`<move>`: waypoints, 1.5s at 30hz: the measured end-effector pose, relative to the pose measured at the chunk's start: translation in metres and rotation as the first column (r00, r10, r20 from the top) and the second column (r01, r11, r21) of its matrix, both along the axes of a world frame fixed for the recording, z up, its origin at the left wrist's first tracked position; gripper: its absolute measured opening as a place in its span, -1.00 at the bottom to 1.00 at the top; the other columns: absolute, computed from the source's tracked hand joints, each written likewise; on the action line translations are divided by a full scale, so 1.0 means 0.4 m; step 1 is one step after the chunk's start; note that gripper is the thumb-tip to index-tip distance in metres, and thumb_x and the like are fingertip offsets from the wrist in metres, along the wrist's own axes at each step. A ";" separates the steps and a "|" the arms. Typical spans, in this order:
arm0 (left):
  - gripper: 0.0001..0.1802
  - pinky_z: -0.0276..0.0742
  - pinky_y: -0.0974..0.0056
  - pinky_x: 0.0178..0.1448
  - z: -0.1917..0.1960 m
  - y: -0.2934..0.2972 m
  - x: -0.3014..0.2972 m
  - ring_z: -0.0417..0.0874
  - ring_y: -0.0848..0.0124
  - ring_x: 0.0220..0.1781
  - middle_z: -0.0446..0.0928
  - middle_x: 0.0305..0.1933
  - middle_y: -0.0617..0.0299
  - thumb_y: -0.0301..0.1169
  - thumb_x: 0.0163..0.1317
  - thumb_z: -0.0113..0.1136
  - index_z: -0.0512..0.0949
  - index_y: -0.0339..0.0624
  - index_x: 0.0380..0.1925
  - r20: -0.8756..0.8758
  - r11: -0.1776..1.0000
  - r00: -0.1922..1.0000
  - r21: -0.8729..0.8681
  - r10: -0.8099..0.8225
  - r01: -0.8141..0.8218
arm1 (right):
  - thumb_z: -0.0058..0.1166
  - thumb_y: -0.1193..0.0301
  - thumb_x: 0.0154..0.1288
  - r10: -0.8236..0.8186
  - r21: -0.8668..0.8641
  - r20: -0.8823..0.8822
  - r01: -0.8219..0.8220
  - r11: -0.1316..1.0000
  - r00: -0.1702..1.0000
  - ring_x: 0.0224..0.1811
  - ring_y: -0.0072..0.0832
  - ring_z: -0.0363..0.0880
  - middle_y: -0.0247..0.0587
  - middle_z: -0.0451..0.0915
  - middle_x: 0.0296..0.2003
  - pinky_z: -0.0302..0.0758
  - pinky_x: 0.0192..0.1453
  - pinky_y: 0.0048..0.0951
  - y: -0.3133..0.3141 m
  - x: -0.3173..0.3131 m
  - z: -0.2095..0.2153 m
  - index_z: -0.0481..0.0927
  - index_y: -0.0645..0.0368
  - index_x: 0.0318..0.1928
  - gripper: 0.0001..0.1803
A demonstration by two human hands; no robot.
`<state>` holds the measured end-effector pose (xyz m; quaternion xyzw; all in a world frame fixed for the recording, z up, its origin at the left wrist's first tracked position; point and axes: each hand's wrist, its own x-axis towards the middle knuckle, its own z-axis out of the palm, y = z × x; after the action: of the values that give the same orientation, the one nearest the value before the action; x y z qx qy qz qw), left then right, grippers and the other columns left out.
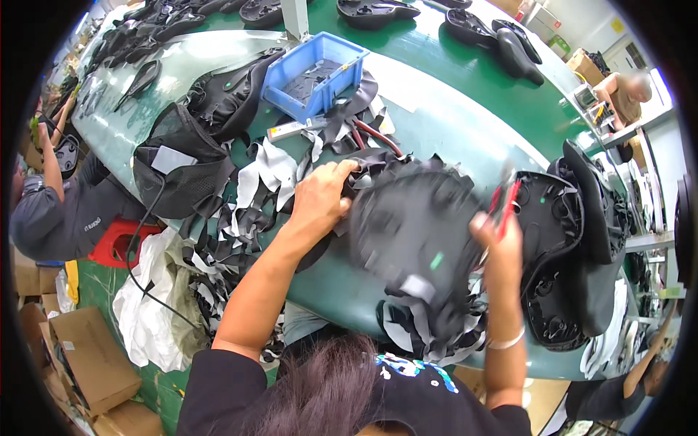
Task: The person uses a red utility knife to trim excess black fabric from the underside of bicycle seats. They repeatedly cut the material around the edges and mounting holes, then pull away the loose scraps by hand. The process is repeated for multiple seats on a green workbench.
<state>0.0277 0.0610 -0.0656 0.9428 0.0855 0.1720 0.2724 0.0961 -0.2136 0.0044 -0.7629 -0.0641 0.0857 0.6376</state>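
A black bike saddle (407, 225), underside up and smeared by motion, lies in front of me on the green-topped table. My left hand (323, 196) grips its far-left edge, where loose black cover material (378, 167) bunches up. To the right of the saddle, my right hand (500, 240) is wrapped round a red-handled tool (507, 200). Its grey tip points up and away; blur hides whether it is pliers or scissors. Black and white cover scraps (265, 178) are heaped left of my left hand, and more scraps (429, 327) hang near my body.
A blue bin (313, 76) with dark pieces stands beyond the saddle, beside red tool handles (376, 136). Finished-looking saddles (556, 218) are stacked at right. Black covers (182, 156) sit at left, with a cable (134, 251) below. Other people work at left and right.
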 end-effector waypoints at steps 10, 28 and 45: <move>-0.11 0.12 -0.29 0.32 0.087 -0.288 -0.146 0.14 -0.08 0.42 0.15 0.36 -0.12 -0.07 -0.26 0.51 0.38 0.11 0.18 -0.017 0.711 0.714 -0.119 -0.700 0.693 | 0.02 0.19 0.37 0.021 -0.407 0.014 -0.013 0.913 1.000 -0.40 -0.69 0.48 -0.27 0.61 -0.35 0.38 -0.42 -0.62 -0.245 -0.118 -0.013 0.56 0.23 0.00 -0.62; -0.59 0.32 0.08 0.23 0.080 0.174 -0.424 0.40 0.04 0.17 0.44 0.16 0.07 -0.41 -0.35 0.38 0.62 -0.17 -0.33 -0.184 0.997 0.981 0.044 -0.056 0.065 | 0.29 0.36 0.09 0.340 -0.248 0.580 -0.238 0.939 0.740 0.05 -0.01 0.49 0.05 0.56 -0.05 0.34 0.13 -0.08 0.207 -0.116 -0.051 0.56 0.24 -0.22 -0.71; -0.49 0.43 0.12 -0.04 0.172 -0.133 0.146 0.45 0.08 -0.01 0.34 -0.10 0.07 -0.44 -0.12 0.27 0.30 -0.25 -0.13 -0.350 0.597 0.518 -0.167 -0.780 0.785 | 0.19 0.46 0.10 0.047 0.167 0.217 -0.084 0.982 0.975 -0.66 -0.66 0.43 -0.33 0.53 -0.55 0.35 -0.60 -0.62 0.349 0.716 0.092 0.52 0.23 -0.15 -0.72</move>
<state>0.0863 0.0079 0.0030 0.8956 -0.2961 -0.1585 0.2917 0.3824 -0.0738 0.0413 -0.7059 -0.1643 0.0189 0.6887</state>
